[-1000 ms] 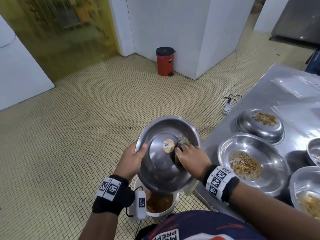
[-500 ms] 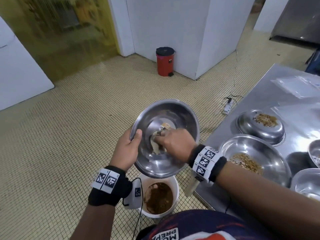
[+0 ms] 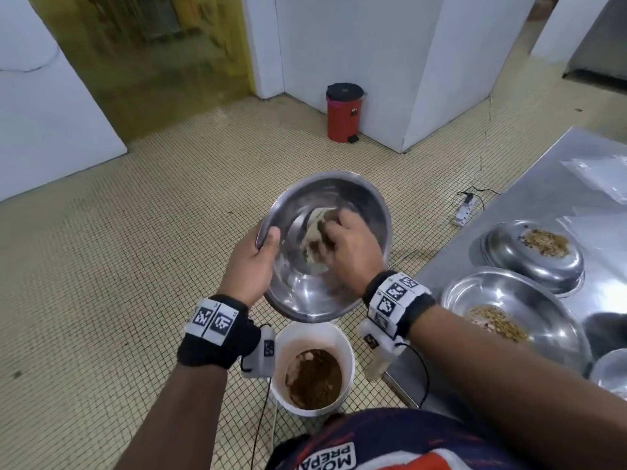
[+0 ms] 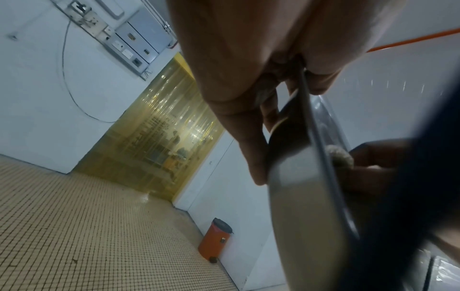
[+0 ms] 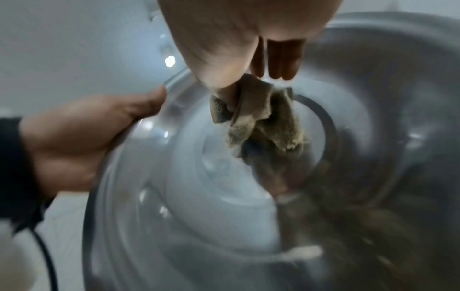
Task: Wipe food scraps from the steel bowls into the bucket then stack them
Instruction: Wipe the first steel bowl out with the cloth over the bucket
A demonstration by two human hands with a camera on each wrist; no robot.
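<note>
My left hand [image 3: 252, 262] grips the left rim of a steel bowl [image 3: 373, 212], thumb inside, tilted toward me above a white bucket [image 3: 346, 347] of brown scraps on the floor. Inside the bowl my right hand [image 3: 349, 245] holds a soiled beige cloth [image 3: 314, 228] against the bowl's bottom. The right wrist view shows the cloth [image 5: 263, 122] bunched under my fingers, the bowl [image 5: 373, 98] and my left hand [image 5: 82, 137] on its rim. In the left wrist view my left hand [image 4: 286, 82] pinches the bowl's rim [image 4: 321, 153].
A steel table [image 3: 529, 198] stands at the right with a bowl of scraps [image 3: 543, 307], an upturned bowl [image 3: 509, 252] with scraps on top, and another bowl's edge [image 3: 610, 371]. A red pedal bin [image 3: 344, 113] stands by the far wall. A power strip [image 3: 466, 212] lies on the tiled floor.
The bowl has been turned from bottom-side-toward-me to inside-toward-me and lifted higher over the bucket. My right hand with the cloth went from the bowl's underside to wiping its inside.
</note>
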